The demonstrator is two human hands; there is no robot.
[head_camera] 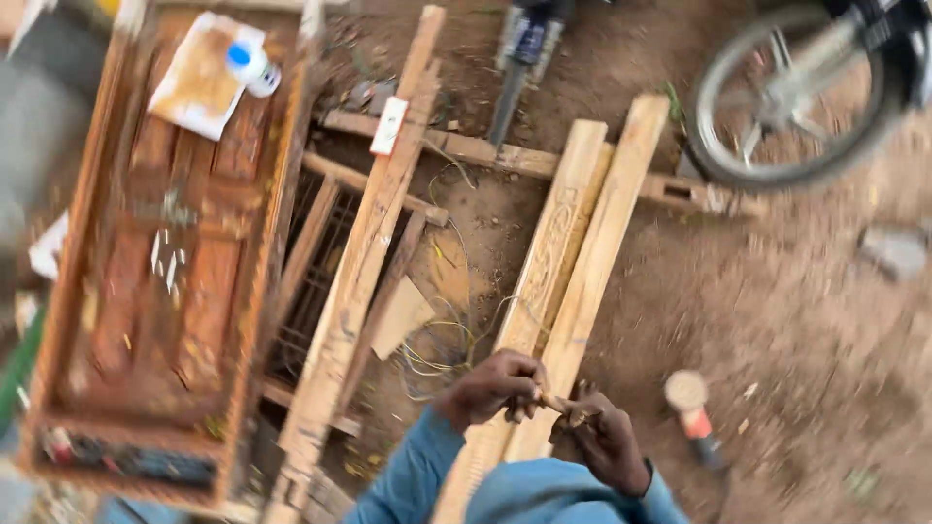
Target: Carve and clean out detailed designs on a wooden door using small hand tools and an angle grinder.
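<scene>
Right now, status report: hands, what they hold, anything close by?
Left hand and right hand pinch a small brown piece together. Two pale planks directly beneath. Tangled wire alongside.

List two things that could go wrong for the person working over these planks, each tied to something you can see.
1. Both hands, left hand and right hand, pinch a small brownish piece in mid-air above the carved planks; it could slip and drop into the dirt.
2. Loose wire lies coiled on the ground beside the planks, and might snag a foot.
</scene>
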